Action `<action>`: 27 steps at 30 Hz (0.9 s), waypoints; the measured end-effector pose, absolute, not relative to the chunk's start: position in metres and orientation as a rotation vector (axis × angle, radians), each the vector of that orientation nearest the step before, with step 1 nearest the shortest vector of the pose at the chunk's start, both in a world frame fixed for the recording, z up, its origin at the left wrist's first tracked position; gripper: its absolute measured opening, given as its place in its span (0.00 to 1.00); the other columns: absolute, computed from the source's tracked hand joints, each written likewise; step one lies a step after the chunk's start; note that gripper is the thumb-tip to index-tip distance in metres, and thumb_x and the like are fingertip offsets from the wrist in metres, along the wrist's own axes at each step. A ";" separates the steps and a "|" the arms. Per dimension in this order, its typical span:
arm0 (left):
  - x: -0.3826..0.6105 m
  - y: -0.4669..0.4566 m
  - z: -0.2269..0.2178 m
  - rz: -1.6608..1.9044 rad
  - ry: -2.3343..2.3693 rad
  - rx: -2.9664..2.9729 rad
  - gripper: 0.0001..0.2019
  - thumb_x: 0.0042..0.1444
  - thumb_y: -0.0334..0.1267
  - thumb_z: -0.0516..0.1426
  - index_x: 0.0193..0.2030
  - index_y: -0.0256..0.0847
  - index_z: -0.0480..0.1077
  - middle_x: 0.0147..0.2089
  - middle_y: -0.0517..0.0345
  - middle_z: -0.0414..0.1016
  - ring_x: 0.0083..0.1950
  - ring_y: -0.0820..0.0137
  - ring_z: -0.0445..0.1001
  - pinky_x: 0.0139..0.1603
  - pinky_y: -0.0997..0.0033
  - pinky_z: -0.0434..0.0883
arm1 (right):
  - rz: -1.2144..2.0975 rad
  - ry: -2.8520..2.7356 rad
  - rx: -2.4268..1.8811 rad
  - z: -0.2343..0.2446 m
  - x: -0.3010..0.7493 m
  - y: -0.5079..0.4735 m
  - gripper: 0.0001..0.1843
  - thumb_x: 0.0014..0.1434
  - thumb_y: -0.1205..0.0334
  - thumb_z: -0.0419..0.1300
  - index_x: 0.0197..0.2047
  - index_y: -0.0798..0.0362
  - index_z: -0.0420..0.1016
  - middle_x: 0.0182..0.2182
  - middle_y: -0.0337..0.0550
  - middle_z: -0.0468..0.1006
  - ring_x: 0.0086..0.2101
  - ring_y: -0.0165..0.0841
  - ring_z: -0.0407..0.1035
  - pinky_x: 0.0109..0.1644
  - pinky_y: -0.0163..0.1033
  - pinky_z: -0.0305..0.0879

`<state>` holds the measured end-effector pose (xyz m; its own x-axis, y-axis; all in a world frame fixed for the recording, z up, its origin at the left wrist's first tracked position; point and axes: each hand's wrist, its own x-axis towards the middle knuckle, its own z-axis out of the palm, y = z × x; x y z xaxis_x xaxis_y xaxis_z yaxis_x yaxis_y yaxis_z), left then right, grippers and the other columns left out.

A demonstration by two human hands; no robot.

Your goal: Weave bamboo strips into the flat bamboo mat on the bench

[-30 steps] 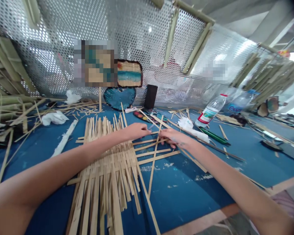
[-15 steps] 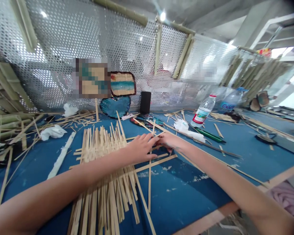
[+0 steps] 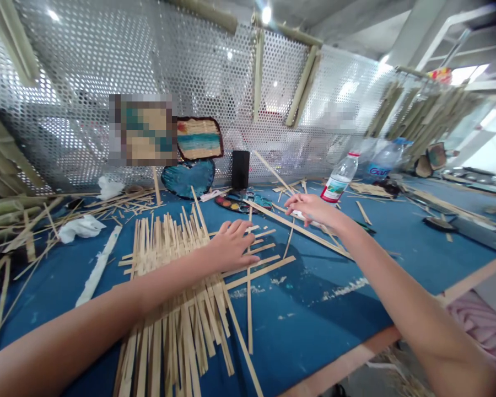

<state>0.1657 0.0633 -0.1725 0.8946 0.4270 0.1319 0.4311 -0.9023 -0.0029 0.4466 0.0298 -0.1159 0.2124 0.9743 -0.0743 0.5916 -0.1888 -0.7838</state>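
Observation:
A mat of woven pale bamboo strips lies on the blue table, with long loose ends toward me. My left hand rests flat over its right edge, fingers spread, across several crosswise strip ends. Farther right, my right hand is raised a little above the table. Its fingers are closed on a thin bamboo strip that slants up and away to the left. Between the hands, a long loose strip lies diagonally, and another strip runs toward me beside the mat.
A paint palette, a black phone-like slab and a water bottle stand behind the hands. Painted woven panels lean on the perforated metal screen. Crumpled tissue and bamboo scraps lie left.
My right hand has moved right and away from my left hand, lifting a bamboo strip. My left hand stays on the mat, its fingers slightly more spread. The view has shifted slightly.

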 end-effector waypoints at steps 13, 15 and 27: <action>0.170 0.053 -0.149 0.175 -0.768 -3.189 0.32 0.68 0.60 0.52 0.66 0.35 0.68 0.76 0.29 0.55 0.79 0.44 0.47 0.72 0.33 0.49 | -0.313 -1.849 -2.593 -0.117 0.424 0.006 0.31 0.68 0.66 0.52 0.73 0.61 0.56 0.61 0.69 0.71 0.52 0.57 0.75 0.50 0.54 0.71; 0.171 0.056 -0.152 0.183 -0.782 -3.186 0.33 0.67 0.61 0.53 0.65 0.36 0.68 0.76 0.30 0.55 0.79 0.44 0.47 0.72 0.34 0.48 | -0.404 -1.844 -2.627 -0.114 0.416 0.003 0.33 0.67 0.68 0.51 0.74 0.61 0.53 0.62 0.69 0.70 0.51 0.56 0.76 0.48 0.52 0.72; 0.171 0.063 -0.131 0.438 -0.924 -3.136 0.29 0.58 0.61 0.59 0.57 0.40 0.73 0.71 0.33 0.66 0.72 0.39 0.59 0.68 0.32 0.56 | -0.008 -2.291 -2.071 -0.131 0.359 0.008 0.16 0.72 0.61 0.50 0.48 0.51 0.79 0.45 0.50 0.83 0.44 0.42 0.77 0.44 0.42 0.67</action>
<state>0.1713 0.0629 -0.1314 0.8088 0.5087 -0.2949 0.5503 -0.8316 0.0749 0.3593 0.0077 -0.1306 -0.0997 0.9941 0.0429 0.9944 0.1011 -0.0322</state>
